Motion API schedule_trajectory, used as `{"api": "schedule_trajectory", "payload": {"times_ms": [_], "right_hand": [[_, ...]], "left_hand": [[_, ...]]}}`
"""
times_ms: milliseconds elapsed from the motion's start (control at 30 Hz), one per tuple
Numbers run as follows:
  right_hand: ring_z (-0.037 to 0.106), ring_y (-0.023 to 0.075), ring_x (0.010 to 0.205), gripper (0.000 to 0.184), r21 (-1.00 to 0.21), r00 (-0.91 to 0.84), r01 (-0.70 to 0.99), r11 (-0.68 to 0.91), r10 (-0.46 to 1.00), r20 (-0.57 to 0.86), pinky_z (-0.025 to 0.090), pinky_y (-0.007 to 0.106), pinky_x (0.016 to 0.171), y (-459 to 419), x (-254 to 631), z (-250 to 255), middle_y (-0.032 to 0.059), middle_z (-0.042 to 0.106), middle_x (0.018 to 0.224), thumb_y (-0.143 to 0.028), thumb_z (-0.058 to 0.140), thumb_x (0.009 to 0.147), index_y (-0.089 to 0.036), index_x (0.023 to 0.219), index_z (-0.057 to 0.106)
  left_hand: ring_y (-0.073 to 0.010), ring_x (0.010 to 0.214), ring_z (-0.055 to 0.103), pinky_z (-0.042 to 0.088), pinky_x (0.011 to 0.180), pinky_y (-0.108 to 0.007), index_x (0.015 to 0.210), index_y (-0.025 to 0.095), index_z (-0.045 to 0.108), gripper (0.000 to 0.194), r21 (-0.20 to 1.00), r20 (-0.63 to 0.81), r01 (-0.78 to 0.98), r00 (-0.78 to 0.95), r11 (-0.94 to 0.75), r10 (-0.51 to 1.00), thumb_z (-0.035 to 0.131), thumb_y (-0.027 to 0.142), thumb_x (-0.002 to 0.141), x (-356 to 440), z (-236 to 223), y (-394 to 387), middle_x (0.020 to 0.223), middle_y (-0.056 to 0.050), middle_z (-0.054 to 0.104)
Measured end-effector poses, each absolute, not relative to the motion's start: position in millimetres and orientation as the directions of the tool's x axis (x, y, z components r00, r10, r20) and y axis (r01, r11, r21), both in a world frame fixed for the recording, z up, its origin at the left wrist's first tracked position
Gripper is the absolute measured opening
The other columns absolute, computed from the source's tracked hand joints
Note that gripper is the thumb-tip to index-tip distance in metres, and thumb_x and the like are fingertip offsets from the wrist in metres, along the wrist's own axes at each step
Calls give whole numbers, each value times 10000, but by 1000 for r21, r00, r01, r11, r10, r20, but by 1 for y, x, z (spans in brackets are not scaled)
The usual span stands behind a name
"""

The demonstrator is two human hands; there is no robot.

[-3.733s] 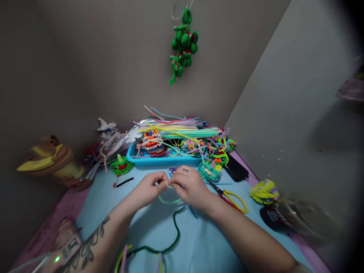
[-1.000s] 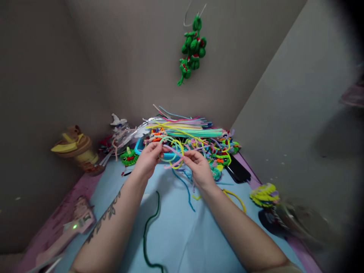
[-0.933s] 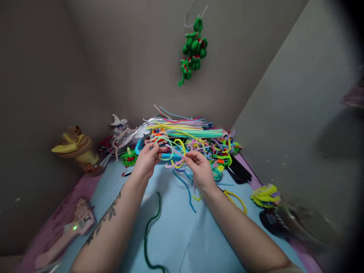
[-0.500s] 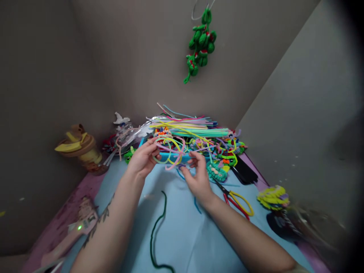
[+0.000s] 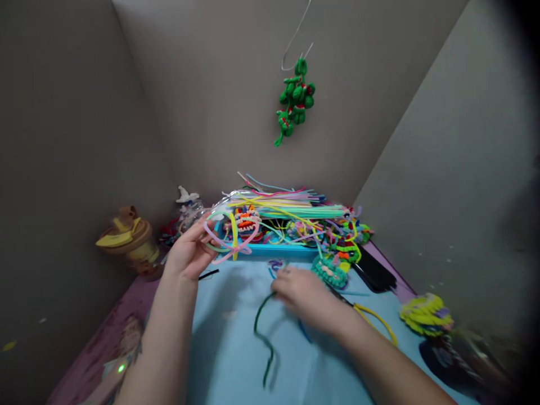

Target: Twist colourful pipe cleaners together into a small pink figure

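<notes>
My left hand (image 5: 192, 247) is raised over the left of the blue cloth, its fingers closed on a bundle of looped pipe cleaners (image 5: 235, 247) in yellow, pink, lilac and pale green. The loops fan out to the right of my fingertips. Lower and to the right, my right hand (image 5: 301, 292), blurred by motion, pinches the upper end of a dark green pipe cleaner (image 5: 258, 323), which hangs in a wavy line over the cloth. Beyond that hand lies a small purple coil (image 5: 275, 264). Partly hidden under the right forearm are scissors (image 5: 377, 320) with a yellow handle.
A blue tray (image 5: 287, 251) at the back holds colourful pieces, with straight pipe cleaners (image 5: 295, 210) piled over it. Right of it lie a teal fuzzy piece (image 5: 330, 271), a black phone-like object (image 5: 374, 271) and a yellow-green bundle (image 5: 426, 315). Green ornaments (image 5: 296, 101) hang above.
My right hand has left the loops, come down and taken hold of the dark green pipe cleaner, lifting it off the cloth. My left hand has moved left with the loops. The view tilted up.
</notes>
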State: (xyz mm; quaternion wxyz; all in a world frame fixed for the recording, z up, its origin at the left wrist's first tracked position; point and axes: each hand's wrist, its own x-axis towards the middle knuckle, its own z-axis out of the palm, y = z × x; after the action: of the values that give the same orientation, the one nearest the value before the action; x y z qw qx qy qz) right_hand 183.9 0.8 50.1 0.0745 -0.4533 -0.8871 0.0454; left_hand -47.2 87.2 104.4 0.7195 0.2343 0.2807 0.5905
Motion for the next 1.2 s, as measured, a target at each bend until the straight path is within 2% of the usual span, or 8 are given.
{"api": "schedule_trajectory", "payload": {"times_ms": [67,100,233,433,633,900,1067,1200], "right_hand": [[567,259,915,238,-130,-301,927,352,905,301,446,356,758,5,207,69,121,654,961,-144,592,827,-173,1054,659],[551,269,954,293,-181,-233,927,328,884,406,443,379,796,5,214,78,125,640,1014,-147,583,830,-179,1117,633],[537,231,962,149,-429,-131,754,498,753,645,434,377,860,2,198,98,74,610,965,-239,566,865,-223,976,663],[521,205,893,60,-623,-38,626,469,816,577,428,349,816,19,150,89,51,559,872,-223,647,785,-207,735,676],[540,152,722,136,-827,75,405,390,887,455,431,275,679,32,168,83,7,560,728,-230,652,749,-205,615,649],[534,135,603,59,-910,49,311,275,951,305,407,238,562,43,177,77,-6,621,635,-234,659,705,-193,668,679],[525,125,516,156,-967,84,181,182,976,199,412,233,494,49,183,74,-8,617,597,-330,655,712,-175,718,676],[522,123,496,209,-965,84,192,177,977,196,398,227,477,53,194,77,-18,578,533,-366,621,751,-166,730,676]], "left_hand": [[-11,395,396,346,417,-142,902,145,615,259,733,-75,-666,120,137,990,686,50,672,-38,104,84,597,61,561],[-19,414,426,338,421,-141,936,155,609,313,776,-58,-621,105,111,993,711,60,656,-31,103,81,621,55,584],[-74,511,539,365,482,-164,993,170,578,413,901,31,-434,106,18,994,786,211,639,-2,94,68,663,10,659],[-106,605,586,413,574,-197,910,185,572,369,924,59,-382,176,13,983,798,301,643,18,86,56,676,13,664],[-25,435,377,311,440,-172,861,144,616,313,872,-5,-483,143,74,990,762,362,690,16,76,68,710,-4,650],[-87,588,566,467,578,-185,953,119,667,396,878,-95,-436,244,196,965,828,247,615,2,69,81,663,-8,635],[-72,573,534,489,603,-202,921,90,681,302,813,-137,-512,295,278,946,782,148,643,-4,66,86,656,3,585],[-46,498,452,455,527,-194,882,123,646,220,731,-124,-627,266,269,956,744,161,689,-6,69,94,627,43,510]]}}
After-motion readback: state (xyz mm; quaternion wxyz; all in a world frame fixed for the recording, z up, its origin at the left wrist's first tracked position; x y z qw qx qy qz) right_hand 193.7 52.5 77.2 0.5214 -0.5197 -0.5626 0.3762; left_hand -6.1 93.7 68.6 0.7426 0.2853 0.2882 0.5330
